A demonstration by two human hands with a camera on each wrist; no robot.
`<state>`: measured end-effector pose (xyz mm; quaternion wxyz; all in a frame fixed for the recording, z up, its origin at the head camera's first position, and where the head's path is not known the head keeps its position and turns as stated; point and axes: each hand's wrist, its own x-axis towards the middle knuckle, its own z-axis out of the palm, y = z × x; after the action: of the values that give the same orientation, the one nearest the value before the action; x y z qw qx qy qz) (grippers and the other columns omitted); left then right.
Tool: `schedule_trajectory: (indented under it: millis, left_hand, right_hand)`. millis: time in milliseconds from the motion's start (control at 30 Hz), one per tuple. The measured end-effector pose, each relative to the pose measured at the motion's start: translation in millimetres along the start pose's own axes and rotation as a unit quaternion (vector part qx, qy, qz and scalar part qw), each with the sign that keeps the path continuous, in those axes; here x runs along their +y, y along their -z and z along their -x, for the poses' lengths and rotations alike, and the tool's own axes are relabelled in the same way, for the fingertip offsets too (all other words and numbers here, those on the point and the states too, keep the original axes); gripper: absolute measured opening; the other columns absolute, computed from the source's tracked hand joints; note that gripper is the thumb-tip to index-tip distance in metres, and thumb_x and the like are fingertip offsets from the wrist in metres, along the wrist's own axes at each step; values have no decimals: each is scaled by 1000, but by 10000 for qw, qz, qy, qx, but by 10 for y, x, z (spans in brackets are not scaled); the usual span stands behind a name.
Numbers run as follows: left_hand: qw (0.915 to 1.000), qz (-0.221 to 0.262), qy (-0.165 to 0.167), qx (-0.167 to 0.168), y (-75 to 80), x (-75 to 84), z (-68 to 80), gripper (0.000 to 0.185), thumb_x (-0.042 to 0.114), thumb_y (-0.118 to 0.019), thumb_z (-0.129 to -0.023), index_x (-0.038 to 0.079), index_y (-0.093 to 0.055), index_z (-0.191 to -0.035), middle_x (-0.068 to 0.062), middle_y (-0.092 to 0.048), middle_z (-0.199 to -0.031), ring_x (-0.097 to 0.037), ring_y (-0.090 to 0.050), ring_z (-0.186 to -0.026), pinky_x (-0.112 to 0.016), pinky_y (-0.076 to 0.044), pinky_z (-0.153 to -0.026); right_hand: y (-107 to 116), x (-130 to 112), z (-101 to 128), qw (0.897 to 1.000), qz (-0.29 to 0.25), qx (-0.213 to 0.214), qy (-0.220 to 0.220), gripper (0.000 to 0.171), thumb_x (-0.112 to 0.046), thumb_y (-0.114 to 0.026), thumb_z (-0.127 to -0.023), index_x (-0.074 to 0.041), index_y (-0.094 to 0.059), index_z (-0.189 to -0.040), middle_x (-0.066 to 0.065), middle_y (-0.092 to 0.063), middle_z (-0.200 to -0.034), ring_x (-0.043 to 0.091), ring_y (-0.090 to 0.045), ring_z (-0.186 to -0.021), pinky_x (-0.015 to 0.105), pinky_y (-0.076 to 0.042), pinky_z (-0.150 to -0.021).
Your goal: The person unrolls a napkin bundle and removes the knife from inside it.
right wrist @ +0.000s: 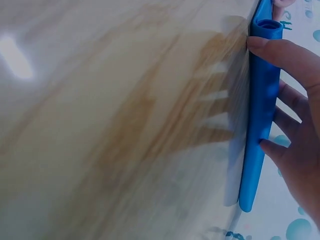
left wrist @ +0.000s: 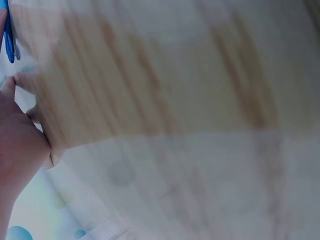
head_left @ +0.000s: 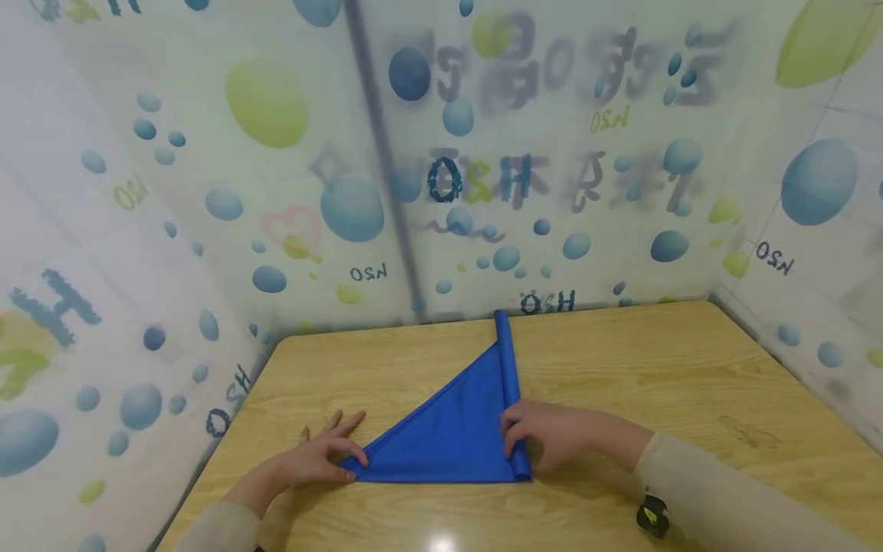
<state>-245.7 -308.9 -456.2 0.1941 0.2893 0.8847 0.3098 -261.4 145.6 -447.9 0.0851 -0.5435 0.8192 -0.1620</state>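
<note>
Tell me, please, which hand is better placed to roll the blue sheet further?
Probably the right hand: it grips the rolled edge, while the left hand is at the opposite, pointed corner of the blue sheet, away from that edge.

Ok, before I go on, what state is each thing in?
Blue cloth: flat and triangular, rolled up along its right side.
Roll: hollow at the near end.
Left hand: thumb and forefinger at the cloth's left corner.
Right hand: gripping the roll.
Wood-grain table: under the cloth.
</note>
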Motion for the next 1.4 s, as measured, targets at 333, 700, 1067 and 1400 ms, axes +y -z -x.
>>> schedule_trajectory:
  millis: [333, 700, 1067, 1400]
  left_hand:
    - [9999, 138, 41, -37, 21, 26, 39, 14, 28, -74, -86, 29, -71, -99, -25, -12, -159, -55, 19, -137, -78, 25, -83]
    - [9998, 165, 67, -60, 11, 15, 37, 14, 28, -74, -86, 29, -71, -99, -24, -11, -159, -54, 20, -137, -78, 26, -83]
    - [10000, 29, 80, -19, 5, 18, 0, 14, 31, -74, -85, 31, -71, -99, -23, -13, -159, -54, 17, -138, -78, 24, -85]
    - [9999, 70, 83, -45, 12, 28, -3, 13, 30, -74, -86, 30, -71, -99, -24, -12, -159, -54, 18, -138, -78, 25, -84]
  right_hand:
    - [8, 28, 150, 9989, -365, -14, -289, 36, -13, -81, -73, -29, -67, -102, -12, -50, -116, 20, -44, -125, 35, -41, -103]
    - [26, 80, 206, 9999, -87, 53, -125, 39, -17, -82, -71, -30, -74, -107, -14, -49, -108, 7, -43, -100, 26, -41, -89]
    - [52, 113, 320, 9991, -365, 10, -199, 37, -10, -78, -73, -29, -69, -105, -8, -50, -117, 19, -47, -118, 33, -44, -98]
    - [75, 110, 385, 9997, -180, 116, -123, 34, -9, -82, -69, -27, -65, -92, -13, -46, -100, 7, -44, -94, 23, -43, -82]
